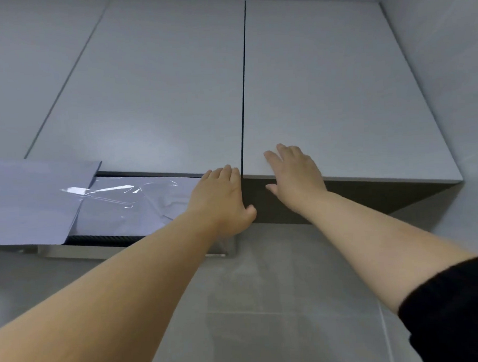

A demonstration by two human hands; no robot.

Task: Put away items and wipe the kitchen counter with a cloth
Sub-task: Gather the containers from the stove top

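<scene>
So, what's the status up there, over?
Left hand flat on left cabinet door. Right hand flat on right cabinet door. Doors look shut. Film-wrapped hood at left, clear of doors.

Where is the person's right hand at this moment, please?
In the head view, the right hand lies on the lower edge of the right cabinet door, just right of the seam, with the left hand beside it on the left cabinet door.
</scene>
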